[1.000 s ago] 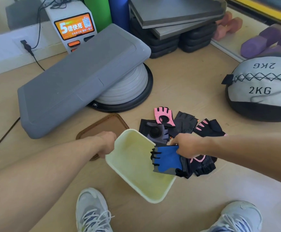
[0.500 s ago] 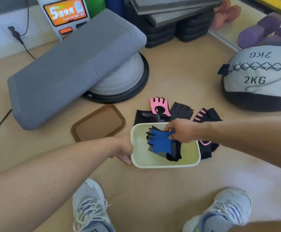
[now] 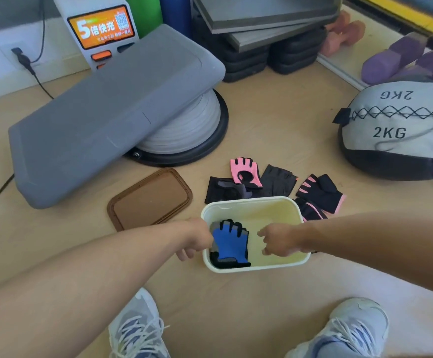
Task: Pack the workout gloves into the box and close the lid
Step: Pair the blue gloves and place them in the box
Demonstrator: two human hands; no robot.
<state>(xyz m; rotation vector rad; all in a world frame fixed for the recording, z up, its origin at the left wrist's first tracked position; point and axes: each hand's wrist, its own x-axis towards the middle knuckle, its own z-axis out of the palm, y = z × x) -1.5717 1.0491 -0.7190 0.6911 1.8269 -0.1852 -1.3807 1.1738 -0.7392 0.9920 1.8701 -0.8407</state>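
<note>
A pale yellow box [image 3: 274, 267] sits flat on the wooden floor between my feet and a pile of gloves. A blue glove [image 3: 229, 244] lies inside it at the left end. My left hand [image 3: 197, 239] grips the box's left rim. My right hand [image 3: 278, 240] hovers over the box's right half, fingers loosely curled and holding nothing. Behind the box lie a pink glove [image 3: 244, 171], a black glove [image 3: 277, 180], a black-and-pink glove [image 3: 321, 192] and a dark grey glove [image 3: 225, 191]. The brown lid [image 3: 149, 198] rests on the floor to the left.
A grey step platform [image 3: 112, 112] leans on a round balance trainer [image 3: 184, 133] at the back left. A 2KG medicine ball [image 3: 396, 130] sits at the right. Purple dumbbells [image 3: 401, 58] and stacked black risers [image 3: 262, 55] stand farther back. My two shoes [image 3: 138, 329] are at the bottom.
The box was tilted, then set flat on the floor. My right hand put the blue glove into the box and let go of it; the glove now lies at the left end.
</note>
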